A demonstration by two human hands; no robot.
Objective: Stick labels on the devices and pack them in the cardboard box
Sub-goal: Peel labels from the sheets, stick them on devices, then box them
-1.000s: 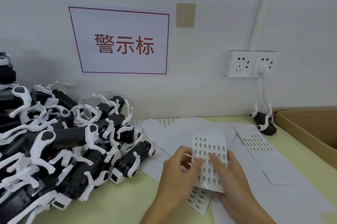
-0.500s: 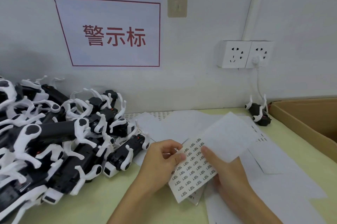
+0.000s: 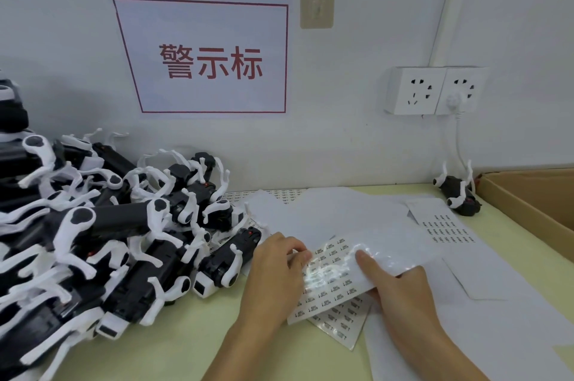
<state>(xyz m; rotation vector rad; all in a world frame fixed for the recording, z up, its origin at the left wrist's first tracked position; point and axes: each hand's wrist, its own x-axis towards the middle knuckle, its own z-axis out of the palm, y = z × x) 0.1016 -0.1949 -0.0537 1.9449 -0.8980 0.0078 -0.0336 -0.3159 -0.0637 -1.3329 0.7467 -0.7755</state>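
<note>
A glossy label sheet [image 3: 334,279] with rows of small printed stickers is held low over the table between both hands. My left hand [image 3: 273,275] has its fingers curled at the sheet's left edge, fingertips pinching at a label. My right hand [image 3: 400,293] grips the sheet's right side, thumb on top. A big pile of black-and-white devices [image 3: 102,231] fills the left of the table, the nearest one [image 3: 222,265] just left of my left hand. One single device [image 3: 458,192] lies by the open cardboard box [image 3: 528,210] at the right.
More label sheets and white backing papers [image 3: 341,213] lie spread over the yellow-green table [image 3: 161,346], one sheet [image 3: 338,321] under the held one, another [image 3: 447,228] further right. Wall sockets [image 3: 435,90] with a plugged white cable and a red-lettered sign [image 3: 211,57] are on the wall behind.
The sheet has been lowered and flattened toward the table; the white backing that stuck up from it is gone from view. My left fingers now curl onto the sheet's left edge.
</note>
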